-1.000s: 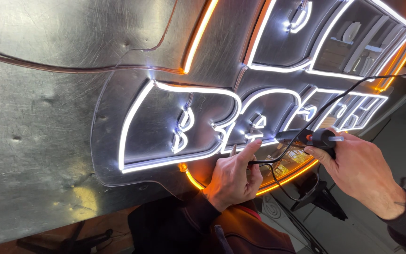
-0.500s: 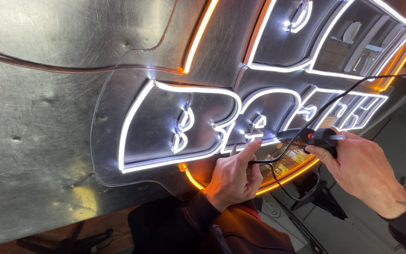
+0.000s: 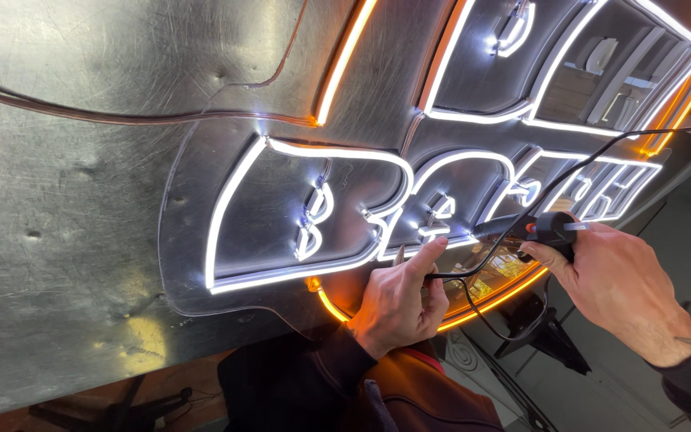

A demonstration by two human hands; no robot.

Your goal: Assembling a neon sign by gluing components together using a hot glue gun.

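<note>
On the far left lies the metal desk [image 3: 65, 224], a dull steel sheet with small dents and scratches. A thin brown cable [image 3: 121, 118] runs across it from the left edge toward the middle. Next comes the clear backing panel [image 3: 189, 240], which lies flat on the desk and carries the glowing sign [image 3: 313, 216]. The sign has white light tubes shaped as big letter outlines, and an orange light strip [image 3: 473, 312] curves along its lower edge.

Below the middle of the sign is the left hand [image 3: 397, 304]. Its index finger is stretched out and the tip presses on the white tube at the bottom of a letter. The other fingers are curled in loosely, and a thin black wire [image 3: 481, 268] passes just beside them; I cannot tell whether this grip really holds the wire. The sleeve is dark, with a reddish garment under it.

To the right, the right hand [image 3: 617, 280] has a closed grip around a black corded tool [image 3: 541, 228]. The narrow front end of the tool points left and touches the sign near the left fingertip. The tool's wire goes up to the right edge. At the far right, below the desk edge, a grey floor [image 3: 665, 216] is visible.
</note>
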